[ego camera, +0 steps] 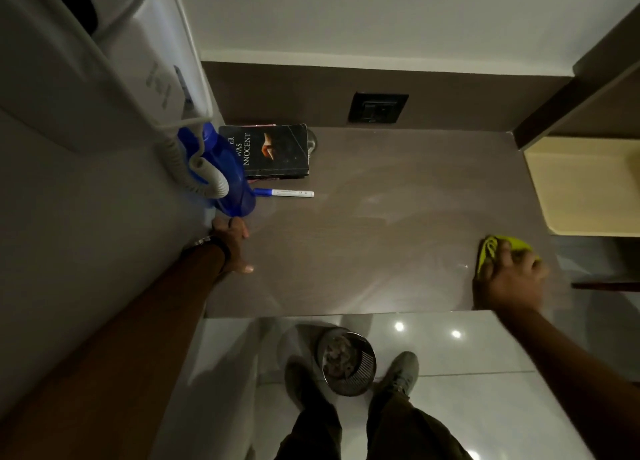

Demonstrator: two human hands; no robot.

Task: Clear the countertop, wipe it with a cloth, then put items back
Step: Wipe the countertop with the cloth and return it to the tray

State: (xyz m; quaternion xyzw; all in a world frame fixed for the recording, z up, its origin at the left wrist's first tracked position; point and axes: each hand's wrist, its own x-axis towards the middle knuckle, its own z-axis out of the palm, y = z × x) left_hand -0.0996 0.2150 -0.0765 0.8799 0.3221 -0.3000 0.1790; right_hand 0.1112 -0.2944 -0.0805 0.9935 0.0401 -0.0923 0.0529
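A grey-brown countertop (381,238) fills the middle of the view. My right hand (512,279) presses a yellow-green cloth (498,248) flat near the counter's right front corner. My left hand (232,245) rests open on the counter's left edge, fingers spread, holding nothing. At the back left lie a black book (273,151), a blue-capped white marker (287,193) in front of it, and a blue bottle (225,179) partly hidden by a coiled grey cord (194,169). A glass object (311,141) peeks out behind the book.
A white wall-mounted appliance (104,61) hangs at the upper left. A black wall socket (378,108) sits on the backsplash. A yellow shelf (585,186) juts in at the right. A metal bin (346,361) stands on the glossy floor between my feet.
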